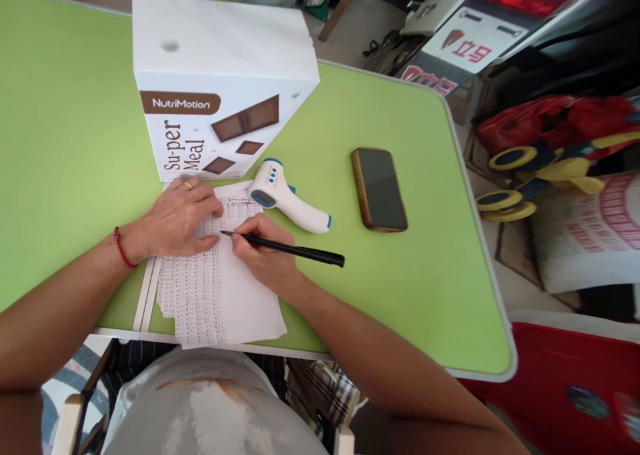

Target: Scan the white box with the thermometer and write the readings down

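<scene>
Between the fingers of my right hand (267, 252) is a black pen (295, 248), its tip pointing left at the written rows. Under both hands lie sheets of paper (250, 302), their left part covered in columns of small handwriting and the right part blank. My left hand (180, 215) rests on the upper left of the sheets, fingers spread, holding nothing. Just above my right hand a white and blue infrared thermometer (290, 202) lies on its side, overlapping the paper's top edge. A white NutriMotion box (225, 62) stands right behind my left hand.
A smartphone (383, 188) in a brown case lies on the green table (430, 288) to the right. The table's rounded edge runs down the right side. Beyond it are a white sack (590, 235), yellow and blue handles (515, 175) and a red surface (565, 368).
</scene>
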Tool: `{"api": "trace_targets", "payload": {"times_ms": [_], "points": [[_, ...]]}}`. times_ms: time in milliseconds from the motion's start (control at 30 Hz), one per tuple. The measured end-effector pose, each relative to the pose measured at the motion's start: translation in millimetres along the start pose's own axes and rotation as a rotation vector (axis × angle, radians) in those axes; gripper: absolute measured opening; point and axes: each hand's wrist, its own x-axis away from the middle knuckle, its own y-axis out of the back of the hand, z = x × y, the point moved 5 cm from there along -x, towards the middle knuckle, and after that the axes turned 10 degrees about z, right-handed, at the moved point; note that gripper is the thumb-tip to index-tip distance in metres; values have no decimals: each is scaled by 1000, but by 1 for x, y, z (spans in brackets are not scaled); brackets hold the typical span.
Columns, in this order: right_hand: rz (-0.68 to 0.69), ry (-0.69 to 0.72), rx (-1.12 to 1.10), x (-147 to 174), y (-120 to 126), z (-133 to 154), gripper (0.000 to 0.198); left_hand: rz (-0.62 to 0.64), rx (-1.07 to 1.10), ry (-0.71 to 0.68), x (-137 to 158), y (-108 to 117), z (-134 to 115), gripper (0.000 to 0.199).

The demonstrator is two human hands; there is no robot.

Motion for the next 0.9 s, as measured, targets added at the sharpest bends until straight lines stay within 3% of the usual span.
{"api": "trace_targets", "payload": {"times_ms": [900], "points": [[-15,80,68,2,1,-1,13,73,-109,34,1,3,-5,26]]}}
